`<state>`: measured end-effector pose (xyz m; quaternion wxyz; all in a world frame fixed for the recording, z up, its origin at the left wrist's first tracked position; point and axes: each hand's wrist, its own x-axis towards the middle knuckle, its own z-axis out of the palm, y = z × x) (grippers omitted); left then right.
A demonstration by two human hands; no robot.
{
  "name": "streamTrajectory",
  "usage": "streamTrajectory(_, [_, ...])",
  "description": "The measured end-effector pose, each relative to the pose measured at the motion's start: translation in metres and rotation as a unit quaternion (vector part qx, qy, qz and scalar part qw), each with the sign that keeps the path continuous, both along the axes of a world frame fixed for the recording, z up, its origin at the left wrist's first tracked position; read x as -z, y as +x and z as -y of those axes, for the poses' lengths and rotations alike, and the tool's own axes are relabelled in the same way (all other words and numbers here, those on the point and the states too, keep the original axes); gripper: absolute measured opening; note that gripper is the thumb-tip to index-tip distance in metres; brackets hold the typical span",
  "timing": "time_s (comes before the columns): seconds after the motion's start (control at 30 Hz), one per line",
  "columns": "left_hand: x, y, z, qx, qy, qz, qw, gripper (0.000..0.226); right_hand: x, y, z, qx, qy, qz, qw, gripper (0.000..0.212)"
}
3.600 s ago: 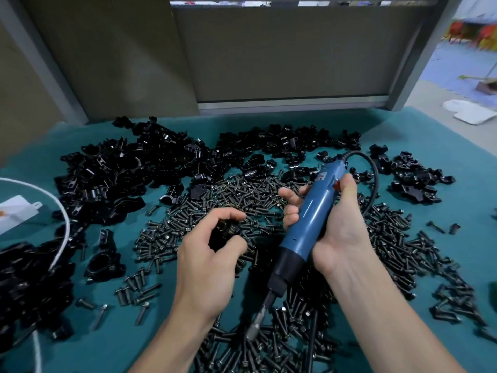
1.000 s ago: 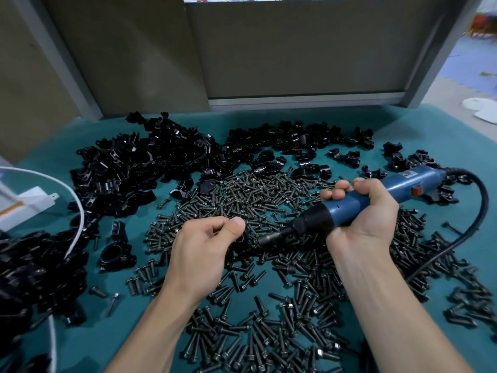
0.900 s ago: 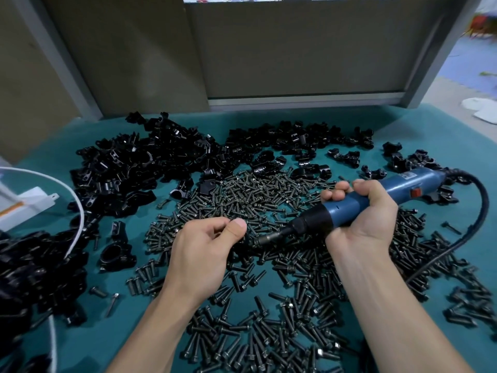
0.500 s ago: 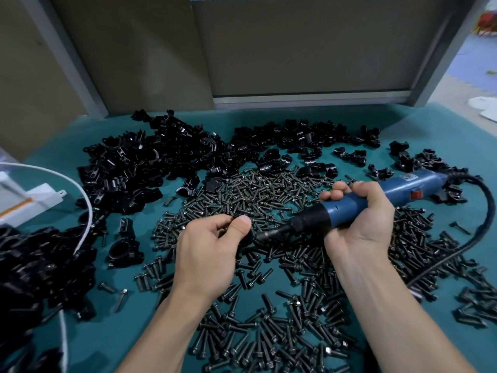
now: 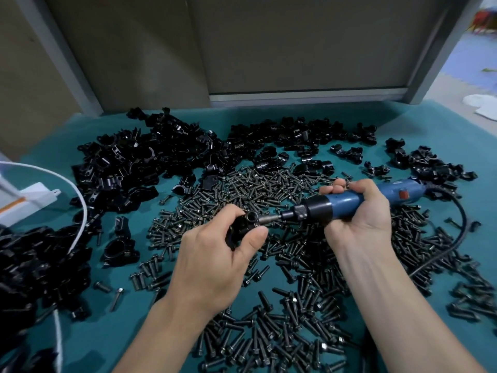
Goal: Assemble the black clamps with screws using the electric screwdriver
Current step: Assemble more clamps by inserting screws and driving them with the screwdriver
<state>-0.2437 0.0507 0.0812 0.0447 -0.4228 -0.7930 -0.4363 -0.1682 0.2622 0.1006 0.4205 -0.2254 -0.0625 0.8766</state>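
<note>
My left hand (image 5: 215, 259) grips a black clamp (image 5: 242, 227) between thumb and fingers above the screw pile. My right hand (image 5: 357, 216) is wrapped around the blue electric screwdriver (image 5: 347, 203), which lies nearly level and points left. Its metal bit (image 5: 270, 218) meets the clamp's right face, where a screw head sits. Most of the clamp is hidden inside my left palm.
Loose dark screws (image 5: 269, 189) cover the middle of the teal table (image 5: 67, 135). Heaps of black clamp parts (image 5: 129, 162) lie at the back, left and far right. The screwdriver's black cable (image 5: 454, 238) loops right. A white cable (image 5: 80, 211) and white box (image 5: 29, 200) sit left.
The screwdriver swung from pointing down at the table to nearly level. Its bit has closed in on the clamp in my left hand, and my thumb has shifted so the clamp shows.
</note>
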Motion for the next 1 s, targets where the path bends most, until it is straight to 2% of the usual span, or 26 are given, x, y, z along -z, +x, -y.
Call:
streamTrajectory(0.17, [0.001, -0.011, -0.003, -0.005, 0.005, 0.129, 0.992, 0.042, -0.001, 0.000, 0.004, 0.011, 0.033, 0.004, 0.999, 0.026])
streamTrajectory(0.37, [0.000, -0.016, -0.003, -0.001, 0.013, 0.241, 0.970, 0.054, -0.006, 0.000, 0.006, 0.016, 0.066, -0.015, 0.998, 0.030])
streamTrajectory(0.5, [0.002, -0.019, -0.004, -0.015, 0.033, 0.325, 0.945, 0.081, -0.007, 0.001, 0.007, 0.014, 0.073, -0.019, 0.997, 0.030])
streamTrajectory(0.53, [0.002, -0.020, -0.005, -0.013, 0.036, 0.336, 0.941, 0.082, -0.008, 0.002, 0.008, 0.013, 0.074, -0.018, 0.997, 0.029])
streamTrajectory(0.67, [-0.001, -0.020, -0.006, -0.010, 0.029, 0.352, 0.935, 0.058, -0.012, 0.003, 0.008, 0.015, 0.079, -0.019, 0.997, 0.026])
streamTrajectory(0.77, [-0.001, -0.019, -0.005, -0.005, 0.026, 0.361, 0.932, 0.057, -0.013, 0.004, 0.008, 0.015, 0.086, -0.025, 0.996, 0.027])
streamTrajectory(0.87, [-0.003, -0.018, -0.005, -0.003, 0.025, 0.362, 0.932, 0.043, -0.014, 0.004, 0.008, 0.016, 0.089, -0.025, 0.996, 0.028])
streamTrajectory(1.0, [-0.002, -0.018, -0.006, -0.007, 0.024, 0.373, 0.928, 0.041, -0.014, 0.005, 0.006, 0.018, 0.087, -0.029, 0.996, 0.028])
